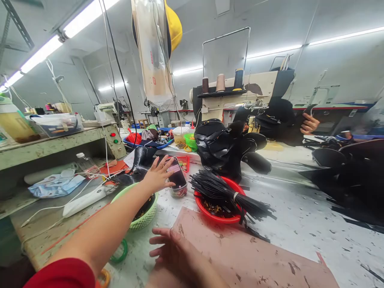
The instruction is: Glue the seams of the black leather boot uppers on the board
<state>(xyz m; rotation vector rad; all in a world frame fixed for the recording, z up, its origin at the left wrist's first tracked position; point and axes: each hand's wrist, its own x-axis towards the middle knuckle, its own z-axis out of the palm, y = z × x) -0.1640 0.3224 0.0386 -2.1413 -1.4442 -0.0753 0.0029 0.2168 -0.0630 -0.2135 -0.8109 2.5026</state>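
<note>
My left hand [157, 175] stretches forward with its fingers spread, close to a smartphone [177, 178]. The phone's screen is lit, and it leans upright on a clear cup [179, 193]. Whether the fingertips touch the phone I cannot tell. Below, my right hand [177, 250] hovers over the near left part of a pinkish board [240, 252], fingers apart and nothing in them. Beyond it a red basket [220, 220] holds small gold-coloured pieces and a tied bundle of black strips [222, 191]. Partly behind my left forearm is a light green basket [147, 220].
Black shoe-like pieces [214, 146] are piled behind the red basket. At the right, another person's hand [309, 123] holds black material by a sewing machine [234, 90]. A white power strip [85, 202] with cords lies left. A green ring handle [120, 252] shows below my forearm.
</note>
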